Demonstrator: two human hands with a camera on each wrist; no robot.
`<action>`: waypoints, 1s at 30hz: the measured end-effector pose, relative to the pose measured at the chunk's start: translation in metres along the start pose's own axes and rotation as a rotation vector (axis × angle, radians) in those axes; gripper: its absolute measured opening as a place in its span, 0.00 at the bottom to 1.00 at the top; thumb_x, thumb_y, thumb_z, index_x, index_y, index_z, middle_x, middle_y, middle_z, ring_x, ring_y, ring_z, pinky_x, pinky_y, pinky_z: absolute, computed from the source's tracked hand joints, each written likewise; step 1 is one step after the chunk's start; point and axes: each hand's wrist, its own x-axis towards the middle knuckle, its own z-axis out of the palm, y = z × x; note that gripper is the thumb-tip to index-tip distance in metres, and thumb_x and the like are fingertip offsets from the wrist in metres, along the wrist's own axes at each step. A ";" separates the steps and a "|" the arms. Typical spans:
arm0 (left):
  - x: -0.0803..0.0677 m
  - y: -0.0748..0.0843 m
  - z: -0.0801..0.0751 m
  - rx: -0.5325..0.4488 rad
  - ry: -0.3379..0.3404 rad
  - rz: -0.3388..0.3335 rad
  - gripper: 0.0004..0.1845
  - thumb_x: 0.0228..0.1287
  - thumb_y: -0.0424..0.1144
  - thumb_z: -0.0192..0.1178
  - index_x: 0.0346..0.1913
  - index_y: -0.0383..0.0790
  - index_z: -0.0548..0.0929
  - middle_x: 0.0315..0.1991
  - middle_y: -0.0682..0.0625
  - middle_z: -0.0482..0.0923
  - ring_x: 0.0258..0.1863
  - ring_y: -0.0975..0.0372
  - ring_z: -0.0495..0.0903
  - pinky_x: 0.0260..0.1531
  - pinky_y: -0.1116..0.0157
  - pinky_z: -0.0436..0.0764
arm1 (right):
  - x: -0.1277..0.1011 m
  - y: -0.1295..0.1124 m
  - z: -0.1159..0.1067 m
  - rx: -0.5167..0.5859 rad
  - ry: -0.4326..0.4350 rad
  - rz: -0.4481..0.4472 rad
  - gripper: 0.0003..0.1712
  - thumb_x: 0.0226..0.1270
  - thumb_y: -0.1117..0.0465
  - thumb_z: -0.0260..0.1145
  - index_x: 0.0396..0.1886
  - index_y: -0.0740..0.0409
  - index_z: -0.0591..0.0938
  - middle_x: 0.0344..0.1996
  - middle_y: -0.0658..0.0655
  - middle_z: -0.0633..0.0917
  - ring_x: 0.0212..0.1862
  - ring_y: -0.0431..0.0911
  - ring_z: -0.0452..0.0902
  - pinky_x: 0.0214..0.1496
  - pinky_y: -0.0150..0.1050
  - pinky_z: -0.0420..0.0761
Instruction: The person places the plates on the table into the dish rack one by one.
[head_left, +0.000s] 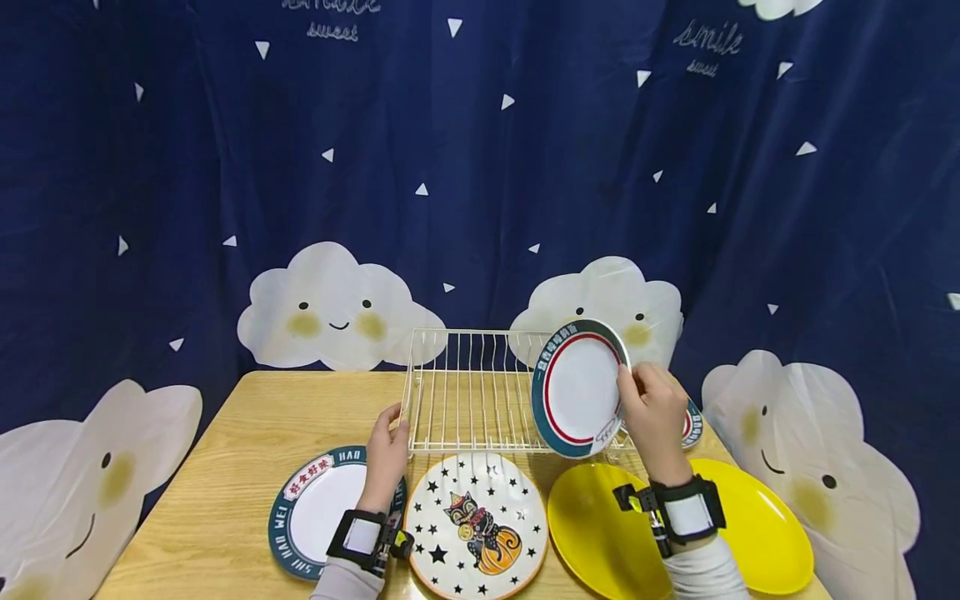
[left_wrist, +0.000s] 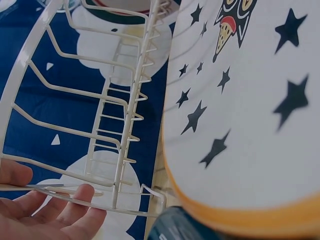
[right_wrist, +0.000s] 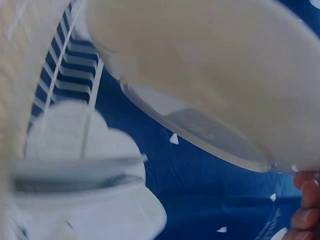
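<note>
A white wire dish rack [head_left: 480,451] stands near the table's back edge. My left hand [head_left: 386,458] grips its left end; in the left wrist view the fingers [left_wrist: 82,192] curl around a lower wire. My right hand [head_left: 656,425] holds a white plate [head_left: 581,387] with a teal rim and red ring by its right edge. That plate is tilted up in front of the rack's right part, its face toward the head camera. The right wrist view shows its pale underside [right_wrist: 210,60], with only some fingertips [right_wrist: 309,192] of the right hand visible at the edge.
Along the table's [head_left: 225,483] front lie a teal-rimmed plate [head_left: 322,517], a star-patterned plate [head_left: 442,533], a yellow plate [head_left: 592,525] and another yellow plate [head_left: 772,533]. Another teal-rimmed plate [head_left: 693,427] is partly hidden behind the right hand. A blue curtain [head_left: 480,167] hangs behind.
</note>
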 end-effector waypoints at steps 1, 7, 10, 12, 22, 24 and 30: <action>0.000 0.000 0.000 -0.004 -0.002 -0.011 0.21 0.67 0.38 0.44 0.62 0.39 0.63 0.60 0.41 0.66 0.51 0.48 0.75 0.34 0.62 0.79 | 0.005 0.000 0.005 -0.043 0.010 -0.063 0.17 0.57 0.63 0.58 0.11 0.59 0.68 0.10 0.52 0.64 0.18 0.44 0.59 0.21 0.33 0.56; 0.002 0.001 -0.001 -0.010 0.005 -0.014 0.21 0.68 0.38 0.44 0.62 0.39 0.63 0.60 0.41 0.66 0.51 0.48 0.76 0.35 0.60 0.78 | 0.024 0.000 0.035 -0.223 0.010 -0.282 0.15 0.55 0.63 0.55 0.12 0.60 0.67 0.11 0.55 0.66 0.17 0.52 0.62 0.19 0.40 0.58; 0.003 0.001 0.001 -0.015 0.012 -0.009 0.21 0.68 0.39 0.45 0.62 0.39 0.64 0.60 0.41 0.67 0.50 0.48 0.76 0.35 0.59 0.78 | 0.024 0.002 0.049 -0.267 -0.015 -0.344 0.14 0.54 0.63 0.56 0.12 0.61 0.67 0.11 0.56 0.67 0.18 0.53 0.64 0.19 0.42 0.59; 0.003 0.001 0.003 -0.015 0.012 0.000 0.21 0.67 0.39 0.45 0.62 0.39 0.64 0.59 0.42 0.67 0.50 0.48 0.76 0.35 0.60 0.78 | 0.022 0.003 0.056 -0.306 -0.040 -0.391 0.13 0.54 0.63 0.55 0.12 0.61 0.68 0.12 0.56 0.68 0.19 0.53 0.65 0.19 0.42 0.60; -0.003 -0.002 0.003 -0.001 0.012 0.010 0.21 0.68 0.39 0.44 0.63 0.40 0.63 0.58 0.40 0.68 0.50 0.48 0.76 0.32 0.65 0.77 | 0.005 0.010 0.075 -0.477 -0.130 -0.478 0.10 0.52 0.63 0.58 0.16 0.63 0.72 0.16 0.58 0.73 0.25 0.53 0.67 0.28 0.47 0.60; -0.003 -0.003 0.002 0.001 0.011 0.008 0.21 0.68 0.39 0.44 0.63 0.40 0.63 0.58 0.40 0.68 0.49 0.48 0.76 0.32 0.66 0.76 | 0.001 0.011 0.078 -0.495 -0.138 -0.460 0.10 0.52 0.62 0.58 0.17 0.63 0.72 0.17 0.58 0.74 0.26 0.53 0.67 0.31 0.48 0.60; -0.002 -0.001 0.001 -0.021 0.006 -0.004 0.21 0.68 0.39 0.44 0.63 0.40 0.63 0.59 0.40 0.68 0.48 0.48 0.77 0.30 0.66 0.76 | -0.012 0.018 0.086 -0.508 -0.158 -0.422 0.10 0.53 0.62 0.56 0.17 0.62 0.73 0.19 0.58 0.74 0.28 0.54 0.67 0.33 0.51 0.60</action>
